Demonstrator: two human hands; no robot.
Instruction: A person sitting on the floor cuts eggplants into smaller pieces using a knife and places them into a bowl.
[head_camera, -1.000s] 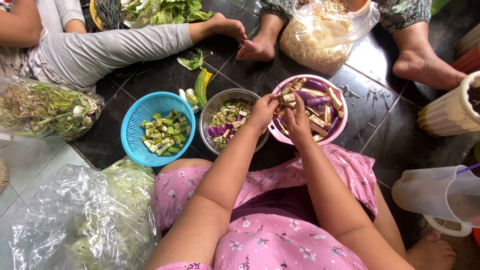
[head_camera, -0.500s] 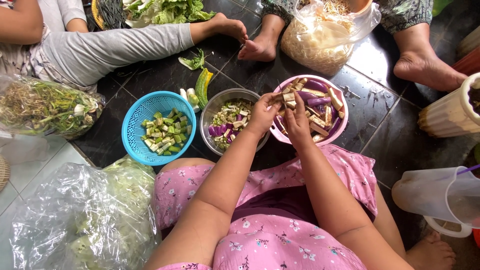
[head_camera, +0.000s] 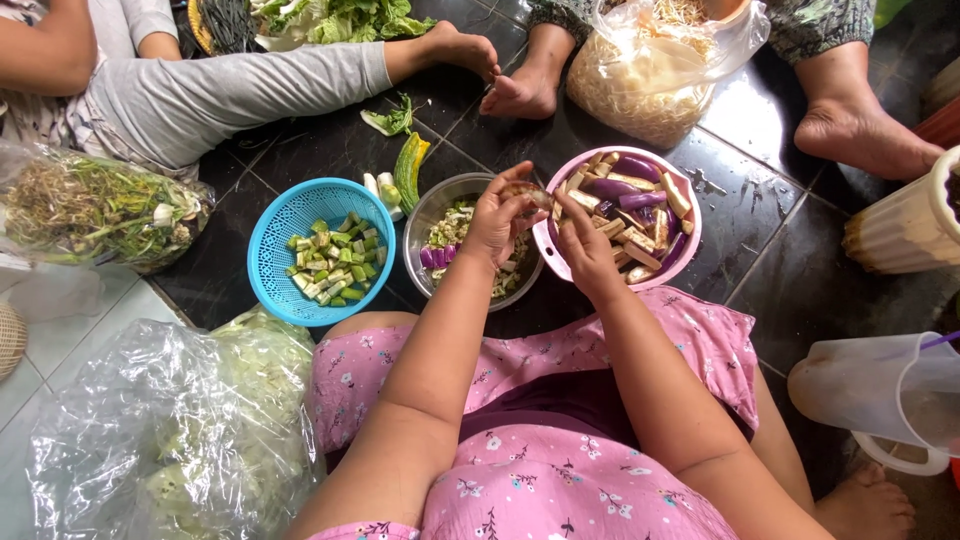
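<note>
Three bowls in a row on the floor: one blue plastic colander (head_camera: 322, 249) with cut green vegetable pieces, one metal bowl (head_camera: 441, 212) with mixed chopped scraps, one pink bowl (head_camera: 688, 233) with purple-skinned eggplant sticks (head_camera: 625, 205), too many to count.
Two loose pieces of green vegetable (head_camera: 409, 168) just behind the colander; one leafy scrap (head_camera: 392, 119) further back.
Three clear plastic bags: one of pale cabbage-like leaves (head_camera: 170, 440) at lower left, one of stringy greens and roots (head_camera: 95, 205) at left, one of pale sprouts (head_camera: 645, 75) at top.
One basket of leafy greens (head_camera: 330, 20) at top edge.
One ribbed cream container (head_camera: 910, 225) and one translucent plastic jug (head_camera: 880, 395) at right.

Floor: dark glossy tiles (head_camera: 780, 250) with pale grout, meeting lighter tiles at lower left. Seated around: two other people, shown only as legs, bare feet and one arm.

Left hand (head_camera: 497, 220) and right hand (head_camera: 585, 245) raised together between metal bowl and pink bowl, fingers curled, pinching one small eggplant piece (head_camera: 520, 190) between them, above the rims where the two bowls meet. Grip detail on the right hand partly hidden.
</note>
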